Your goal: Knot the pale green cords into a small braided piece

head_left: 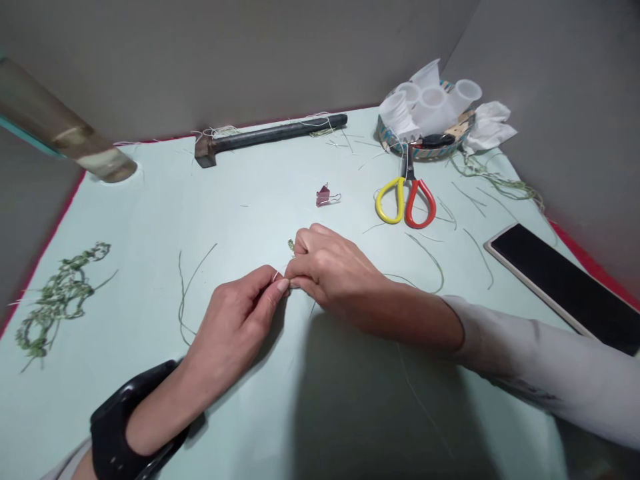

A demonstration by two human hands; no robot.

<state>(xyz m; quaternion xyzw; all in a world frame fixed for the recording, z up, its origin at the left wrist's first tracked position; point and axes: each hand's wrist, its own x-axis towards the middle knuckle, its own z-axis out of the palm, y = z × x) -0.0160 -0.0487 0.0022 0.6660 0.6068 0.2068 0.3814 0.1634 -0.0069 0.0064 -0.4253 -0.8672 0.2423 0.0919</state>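
Observation:
My left hand (245, 313) and my right hand (333, 267) meet at the middle of the table, fingertips pressed together. Between them shows a thin white cord (279, 272), pinched by both. A small bit of green knotted cord (291, 246) peeks out above my right fingers; most of the piece is hidden under that hand. Thin green strands trail out on both sides, one pair of strands (183, 293) curving left of my left hand. Beyond my hands sits a purple binder clip (324, 195). Scissors (407, 193) with one yellow and one red handle lie to the upper right.
A hammer (270, 137) lies along the back edge. Several translucent plastic cups (433, 103) fill a basket (430, 153) beside crumpled white tissue (490, 127). At right is a phone (565, 280); at left, green knotted cordwork (63, 293). A pole (75, 133) stands at back left.

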